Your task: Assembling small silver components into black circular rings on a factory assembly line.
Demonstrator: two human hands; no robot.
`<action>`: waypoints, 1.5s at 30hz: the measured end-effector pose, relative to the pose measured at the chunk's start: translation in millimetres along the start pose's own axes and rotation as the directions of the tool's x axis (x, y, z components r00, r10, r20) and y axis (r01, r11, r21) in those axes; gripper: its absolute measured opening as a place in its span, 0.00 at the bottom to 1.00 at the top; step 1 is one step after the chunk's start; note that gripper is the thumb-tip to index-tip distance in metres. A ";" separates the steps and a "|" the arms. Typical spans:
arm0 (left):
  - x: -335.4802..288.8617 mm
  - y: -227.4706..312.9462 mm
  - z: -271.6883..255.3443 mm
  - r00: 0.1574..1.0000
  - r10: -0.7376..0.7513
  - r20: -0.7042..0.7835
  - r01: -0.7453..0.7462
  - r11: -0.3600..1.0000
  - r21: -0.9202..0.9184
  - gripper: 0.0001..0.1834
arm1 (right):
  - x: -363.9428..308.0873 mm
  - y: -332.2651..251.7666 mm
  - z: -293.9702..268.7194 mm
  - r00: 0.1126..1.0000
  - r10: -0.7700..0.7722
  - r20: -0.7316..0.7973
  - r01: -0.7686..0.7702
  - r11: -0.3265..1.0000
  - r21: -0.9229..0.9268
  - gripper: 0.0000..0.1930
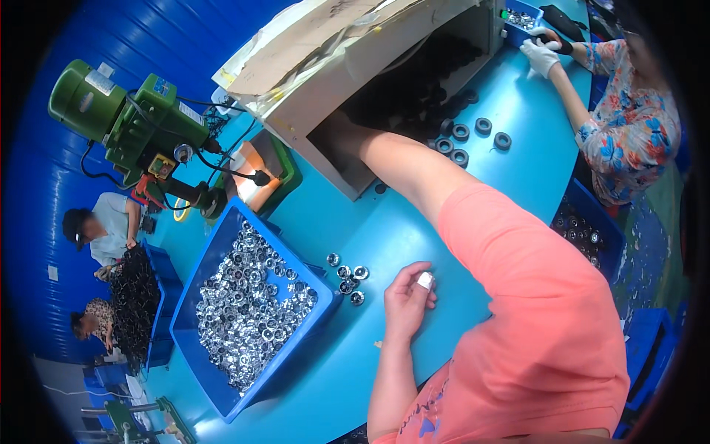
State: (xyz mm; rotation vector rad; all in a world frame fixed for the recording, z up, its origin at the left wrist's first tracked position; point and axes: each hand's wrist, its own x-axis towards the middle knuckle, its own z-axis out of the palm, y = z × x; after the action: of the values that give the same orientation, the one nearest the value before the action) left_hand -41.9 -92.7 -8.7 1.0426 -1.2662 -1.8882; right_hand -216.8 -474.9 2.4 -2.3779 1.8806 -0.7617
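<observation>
The left hand (pixel 408 298) is lifted a little over the blue table (pixel 414 222), and its fingers are pressed together around a small silver metal part (pixel 424 280), which shows between the thumb and the fingertips. The right arm goes forward and up into the open side of a big cardboard box (pixel 355 66). The right hand itself is hidden in the dark inside of the box, so I cannot tell if it is spread or closed, or if it holds something.

Just to the left of the left hand, 5 or 6 loose silver parts (pixel 349 275) lie on the table, near the corner of a blue bin (pixel 222 392). This bin is full with many shiny silver parts (pixel 251 303) of the same kind.

In front of the box opening, several black rings (pixel 473 133) lie on the table, some touching each other. More dark pieces are inside the box, but they are too dark to see well.

At the far end of the table, a gloved hand (pixel 538 55) of another person in a flowered shirt touches a small blue tray (pixel 534 10) with silver pieces. A green machine (pixel 140 122) stands on the left side.
</observation>
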 end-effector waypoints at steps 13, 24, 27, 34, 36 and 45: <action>0.2 0.8 1.2 1.000 0.017 -0.017 -0.016 0.997 0.073 0.14 | -46.1 -9.9 -38.8 0.980 0.195 0.027 -0.197 0.973 0.118 0.33; -2.8 -2.4 -2.9 1.000 0.006 -0.027 -0.007 0.999 -0.040 0.13 | -13.0 -15.9 7.1 0.993 -0.005 -0.115 0.005 1.000 0.001 0.28; 0.8 4.5 3.5 1.000 0.022 0.008 -0.022 0.999 -0.030 0.13 | -12.4 7.8 3.2 0.988 -0.056 -0.143 0.054 0.998 -0.021 0.26; -1.6 1.0 -4.1 0.999 0.047 -0.007 -0.047 0.999 0.006 0.15 | -68.0 -43.5 -83.5 0.989 -0.100 0.113 0.078 0.979 0.188 0.20; 1.1 -0.3 -1.3 0.998 0.068 -0.001 -0.068 0.998 0.000 0.13 | -98.6 -47.1 -102.2 0.979 -0.065 0.193 0.006 0.956 0.293 0.17; -1.0 -4.2 -4.0 0.993 0.115 -0.040 -0.119 0.988 -0.094 0.13 | -241.6 -53.5 -126.7 0.956 -0.277 0.100 0.180 0.819 0.545 0.16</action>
State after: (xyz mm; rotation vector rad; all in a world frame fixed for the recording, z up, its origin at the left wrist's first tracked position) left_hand -38.3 -92.2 -13.4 0.9266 -1.1788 -1.8160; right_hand -254.2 -202.4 43.1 -2.2266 1.1264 -0.9081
